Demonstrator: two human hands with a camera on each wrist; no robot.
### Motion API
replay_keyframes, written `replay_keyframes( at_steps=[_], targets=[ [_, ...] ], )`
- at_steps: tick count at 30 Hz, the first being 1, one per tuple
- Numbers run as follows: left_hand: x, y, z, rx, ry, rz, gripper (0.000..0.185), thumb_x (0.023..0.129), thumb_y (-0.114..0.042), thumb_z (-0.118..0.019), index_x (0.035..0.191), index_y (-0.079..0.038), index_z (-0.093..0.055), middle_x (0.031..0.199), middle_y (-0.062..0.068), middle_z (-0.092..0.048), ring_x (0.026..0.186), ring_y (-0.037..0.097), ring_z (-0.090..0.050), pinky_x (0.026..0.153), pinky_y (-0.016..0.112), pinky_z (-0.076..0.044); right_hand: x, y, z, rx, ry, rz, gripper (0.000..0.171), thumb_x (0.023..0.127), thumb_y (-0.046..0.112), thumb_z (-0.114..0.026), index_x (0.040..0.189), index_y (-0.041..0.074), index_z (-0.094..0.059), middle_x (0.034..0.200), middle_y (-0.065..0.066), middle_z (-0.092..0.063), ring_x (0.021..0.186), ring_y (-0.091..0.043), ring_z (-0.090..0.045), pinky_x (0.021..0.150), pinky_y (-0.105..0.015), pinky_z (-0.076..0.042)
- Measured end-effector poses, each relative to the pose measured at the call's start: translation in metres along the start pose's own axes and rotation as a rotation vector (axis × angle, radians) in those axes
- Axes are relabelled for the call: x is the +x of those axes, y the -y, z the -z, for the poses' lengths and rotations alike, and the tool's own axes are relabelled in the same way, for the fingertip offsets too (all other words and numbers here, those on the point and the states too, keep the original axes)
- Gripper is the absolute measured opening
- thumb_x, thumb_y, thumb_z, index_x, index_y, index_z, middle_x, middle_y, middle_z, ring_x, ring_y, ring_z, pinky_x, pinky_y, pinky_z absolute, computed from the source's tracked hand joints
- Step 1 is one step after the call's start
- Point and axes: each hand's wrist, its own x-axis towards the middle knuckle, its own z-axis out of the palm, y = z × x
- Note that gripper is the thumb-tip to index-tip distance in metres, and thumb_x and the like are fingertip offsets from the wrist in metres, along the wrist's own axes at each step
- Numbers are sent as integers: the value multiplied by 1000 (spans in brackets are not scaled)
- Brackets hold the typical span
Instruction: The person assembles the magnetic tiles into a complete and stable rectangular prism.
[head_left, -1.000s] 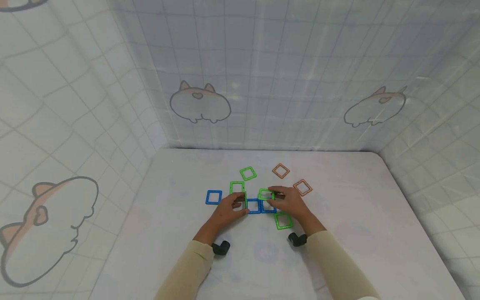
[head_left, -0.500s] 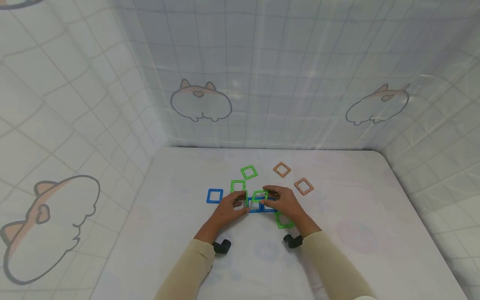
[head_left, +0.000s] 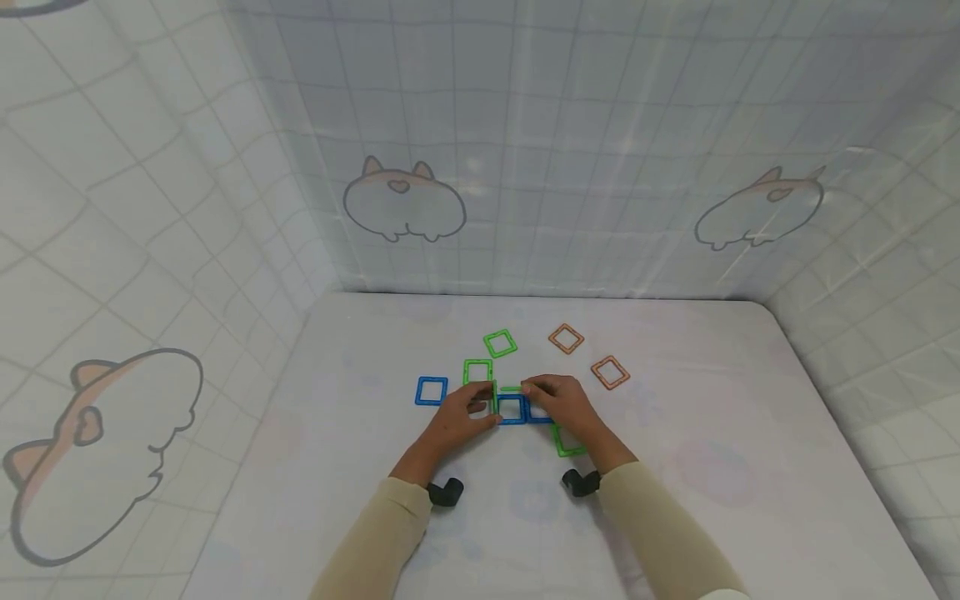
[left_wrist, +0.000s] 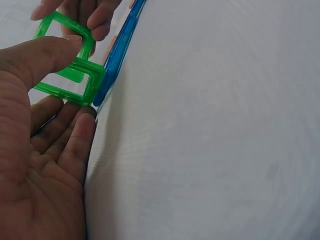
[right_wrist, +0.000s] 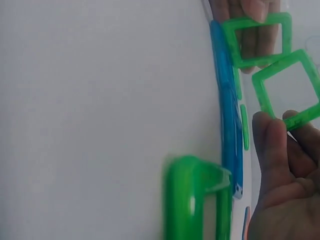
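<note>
Two blue square frames (head_left: 522,410) lie joined on the white table (head_left: 675,500). My left hand (head_left: 480,411) pinches a green square frame (left_wrist: 70,85) that stands on edge at the blue pair's left end, thumb (left_wrist: 47,52) on its top bar. My right hand (head_left: 536,390) pinches a second green frame (right_wrist: 287,90) and holds it upright along the far side of the blue frames (right_wrist: 227,115), close to the first green frame (right_wrist: 257,37). In the head view the held frame (head_left: 512,388) shows edge-on.
Loose frames lie flat around the hands: green ones (head_left: 477,371) (head_left: 500,342), a blue one (head_left: 431,390), two orange ones (head_left: 566,337) (head_left: 610,372), and a green one (head_left: 567,442) partly under my right wrist. Curtained walls (head_left: 525,167) close in the table.
My right hand has carried its green frame leftwards and tipped it from slanted to upright beside the blue frames. My left hand has stayed on its green frame.
</note>
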Motion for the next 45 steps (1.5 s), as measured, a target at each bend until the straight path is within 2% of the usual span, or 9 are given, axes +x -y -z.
replay_keyframes(
  at_steps=[8, 13, 18, 21, 27, 31, 35, 45],
  targets=[
    [0, -3, -1, 12, 0, 2, 70, 87, -37, -78, 146, -15, -48, 138, 4, -58, 125, 19, -59, 102, 28, -50, 1, 0, -7, -90, -72, 102, 39, 102, 43, -52, 112, 12, -73, 102, -1, -76, 90, -14, -73, 92, -41, -57],
    [-1, -3, 0, 3, -5, -6, 69, 87, -35, -78, 145, -14, -48, 137, 4, -58, 125, 19, -59, 102, 28, -50, 3, 2, -9, -128, -111, 144, 33, 103, 35, -53, 111, 9, -72, 97, -2, -76, 82, -11, -73, 82, -36, -60],
    [-1, -2, 0, 11, -2, 2, 70, 87, -37, -78, 146, -14, -48, 136, 4, -59, 124, 18, -59, 102, 28, -50, 4, 2, -11, -199, -87, 176, 26, 102, 28, -57, 113, 9, -70, 90, 2, -74, 78, -5, -68, 76, -32, -58],
    [0, -1, 0, 11, 1, 1, 70, 87, -37, -78, 146, -14, -48, 136, 4, -59, 124, 19, -60, 102, 29, -50, 4, 1, -12, -221, -68, 200, 22, 102, 24, -58, 114, 10, -70, 89, 3, -74, 79, -3, -67, 74, -30, -58],
    [0, 2, -1, 2, -1, -10, 69, 87, -37, -77, 146, -14, -48, 136, 4, -59, 123, 20, -60, 101, 29, -51, 6, -2, -13, -253, -48, 208, 22, 101, 25, -60, 116, 13, -70, 96, 3, -75, 84, -4, -69, 77, -28, -58],
    [0, 2, 0, 3, -1, -14, 69, 87, -38, -77, 146, -14, -48, 136, 4, -59, 123, 20, -60, 102, 30, -50, 6, -5, -13, -263, -38, 207, 26, 100, 28, -62, 118, 13, -72, 107, 1, -75, 100, -11, -70, 88, -34, -57],
    [0, 2, 0, 6, 0, -18, 69, 88, -37, -77, 146, -14, -47, 135, 4, -59, 124, 19, -60, 102, 29, -50, 7, -6, -10, -216, -20, 190, 27, 98, 27, -65, 120, 12, -73, 116, 0, -73, 114, -16, -67, 98, -39, -54],
    [0, 0, 1, 3, 10, 3, 69, 88, -38, -77, 146, -16, -47, 137, 1, -58, 125, 17, -58, 102, 26, -49, 7, -6, -5, -118, 0, 169, 27, 97, 28, -67, 118, 12, -75, 114, 0, -74, 113, -19, -67, 99, -42, -53]
  ],
)
